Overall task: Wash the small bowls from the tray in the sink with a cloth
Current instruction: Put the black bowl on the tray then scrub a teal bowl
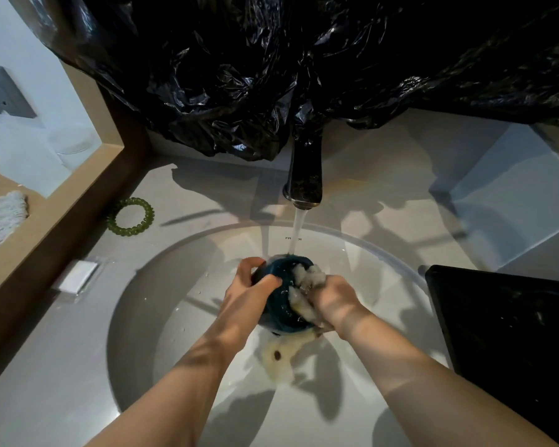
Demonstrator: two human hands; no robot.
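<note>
A small dark blue bowl [283,296] is held over the round white sink [149,285], right under the running water. My left hand [250,287] grips its left rim, fingers curled over the edge. My right hand [331,300] clutches a wet pale cloth [307,279] and presses it against the bowl's right side. Part of the cloth hangs below the bowl [279,358]. A dark tray [504,333] lies on the counter at the right; I see no bowls on its visible part.
A dark faucet [305,175] pours a stream into the sink. Black plastic sheeting [304,59] hangs behind it. A green coil hair tie [131,216] and a small white block [78,275] lie on the counter at the left, beside a wooden frame [62,214].
</note>
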